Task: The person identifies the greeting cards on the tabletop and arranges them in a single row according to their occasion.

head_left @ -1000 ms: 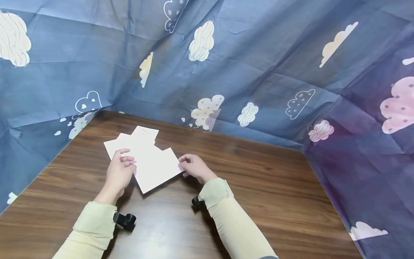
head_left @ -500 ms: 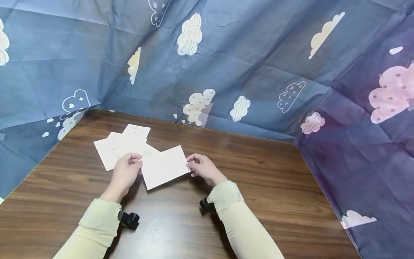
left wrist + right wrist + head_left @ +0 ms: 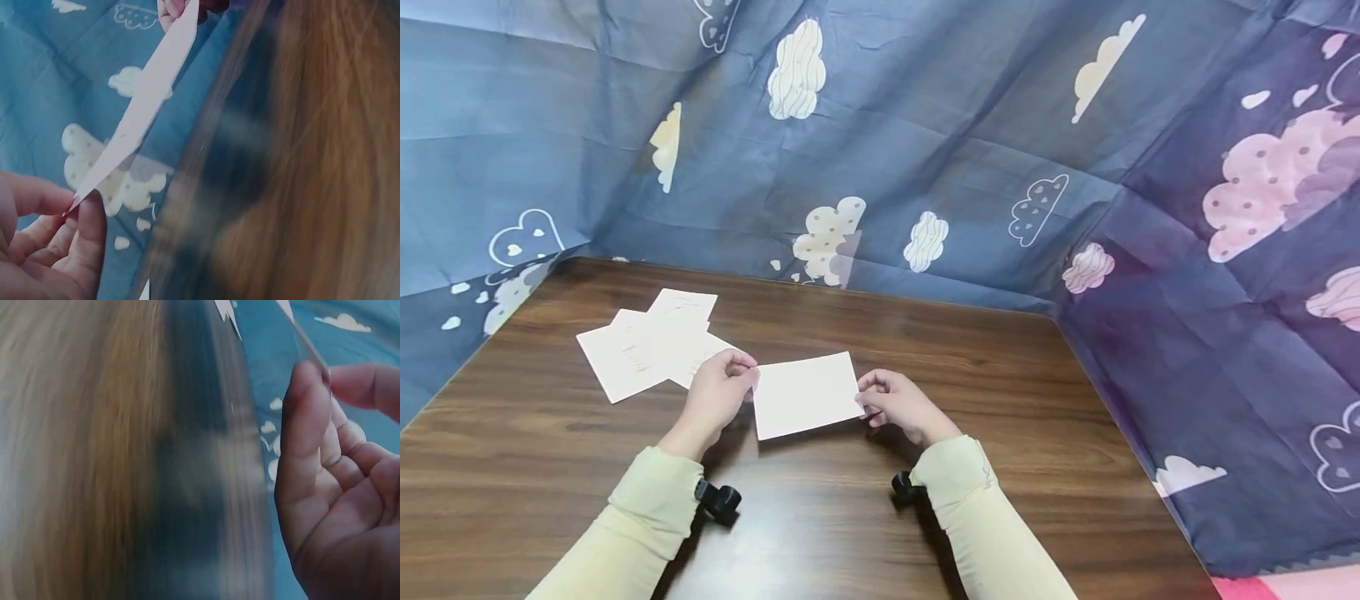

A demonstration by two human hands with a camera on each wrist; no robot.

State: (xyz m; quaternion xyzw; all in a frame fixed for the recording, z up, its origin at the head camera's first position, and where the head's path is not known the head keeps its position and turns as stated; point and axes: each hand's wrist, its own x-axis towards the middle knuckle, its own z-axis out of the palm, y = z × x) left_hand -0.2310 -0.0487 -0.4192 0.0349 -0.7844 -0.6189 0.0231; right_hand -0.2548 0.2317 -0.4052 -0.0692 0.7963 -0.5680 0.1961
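A white card [image 3: 808, 396] is stretched between both hands, held a little above the wooden table. My left hand [image 3: 718, 400] pinches its left edge between thumb and fingers. At the opposite edge, my right hand [image 3: 906, 407] pinches the card's right side. In the left wrist view the card [image 3: 147, 94] appears almost edge-on, running from the left fingertips up to the other hand. The right wrist view shows just a thin sliver of the card [image 3: 306, 340] between thumb and finger. The face turned to the head camera looks blank.
Several white cards [image 3: 643, 346] lie overlapping on the table's left side, with faint printing on them. The brown wooden table [image 3: 1000, 467] meets a blue cloud-patterned cloth [image 3: 970, 125] along its back and sides. Black wrist cameras [image 3: 718, 502] are strapped on both wrists.
Both hands have moved to the right with the white card, away from the overlapping cards, which stay on the table. The card has turned more level, and the head view has swung right.
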